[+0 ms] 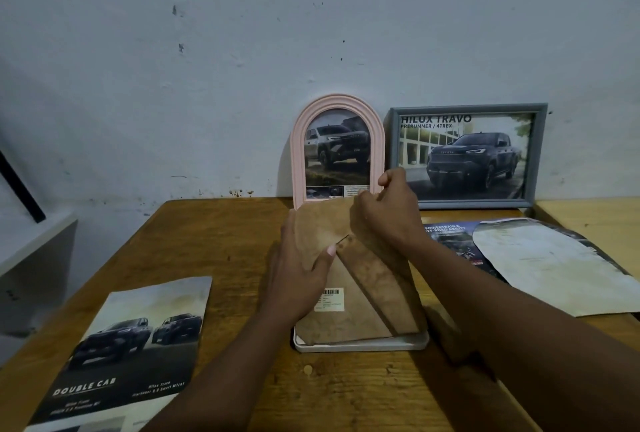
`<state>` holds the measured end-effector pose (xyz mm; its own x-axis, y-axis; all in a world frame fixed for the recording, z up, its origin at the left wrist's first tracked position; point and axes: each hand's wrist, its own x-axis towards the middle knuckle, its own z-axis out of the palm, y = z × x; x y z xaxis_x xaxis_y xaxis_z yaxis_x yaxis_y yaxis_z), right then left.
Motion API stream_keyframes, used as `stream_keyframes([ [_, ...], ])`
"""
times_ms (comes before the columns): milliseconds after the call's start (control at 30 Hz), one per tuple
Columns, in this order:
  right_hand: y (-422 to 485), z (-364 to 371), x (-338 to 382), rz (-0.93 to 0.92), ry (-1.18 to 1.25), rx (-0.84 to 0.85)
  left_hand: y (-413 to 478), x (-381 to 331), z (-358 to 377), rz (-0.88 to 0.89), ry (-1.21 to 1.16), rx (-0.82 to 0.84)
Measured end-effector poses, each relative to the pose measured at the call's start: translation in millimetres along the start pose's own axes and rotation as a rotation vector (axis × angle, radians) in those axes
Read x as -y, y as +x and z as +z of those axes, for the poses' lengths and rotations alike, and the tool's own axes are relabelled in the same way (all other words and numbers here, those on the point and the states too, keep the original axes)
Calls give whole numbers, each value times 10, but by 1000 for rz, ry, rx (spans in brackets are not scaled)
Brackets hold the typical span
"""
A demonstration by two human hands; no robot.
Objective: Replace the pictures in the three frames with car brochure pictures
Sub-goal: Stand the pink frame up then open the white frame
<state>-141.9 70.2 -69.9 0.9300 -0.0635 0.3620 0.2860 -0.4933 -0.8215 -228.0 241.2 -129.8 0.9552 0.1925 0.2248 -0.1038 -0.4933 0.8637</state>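
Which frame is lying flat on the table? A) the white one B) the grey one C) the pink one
A: the white frame lies face down with its brown backing board up, while the pink frame and grey frame stand against the wall.

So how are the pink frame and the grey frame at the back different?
The pink frame is arched and stands tall; the grey frame is rectangular and lies wide. The grey frame shows the heading HILUX TRAVO; the pink frame shows no heading. Both stand against the wall, each showing a pickup truck.
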Motion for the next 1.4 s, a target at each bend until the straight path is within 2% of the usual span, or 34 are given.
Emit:
stream_keyframes([
  [100,-34,-158,3,177,145,95,-7,-62,-62,8,-39,-73],
  [167,-153,-262,-12,270,202,218,4,-89,-108,33,-39,-118],
  [233,-336,-350,-27,314,223,363,16,-138,-152,55,-38,-157],
  [300,-501,-404,-56,302,226,421,30,-222,-180,69,-44,-165],
  [467,-435,-669,69,137,263,103,184,-653,-38,130,-86,-143],
  [600,-92,-1211,165,-134,109,-79,413,-1077,324,210,-80,9],
  [700,44,-1511,18,-232,-53,-169,525,-1219,655,257,-87,54],
  [833,19,-1607,-493,-135,-187,-126,460,-1154,1070,252,5,155],
  [1000,-112,-1596,-945,110,-350,64,310,-910,1320,186,199,352],
  [1167,-197,-1466,-1035,189,-454,160,230,-874,1279,184,580,397],
  [1333,-343,-1366,-1004,156,-838,176,127,-843,1204,219,712,562],
  [1400,-375,-1369,-917,152,-888,197,93,-830,1165,229,702,573],
])
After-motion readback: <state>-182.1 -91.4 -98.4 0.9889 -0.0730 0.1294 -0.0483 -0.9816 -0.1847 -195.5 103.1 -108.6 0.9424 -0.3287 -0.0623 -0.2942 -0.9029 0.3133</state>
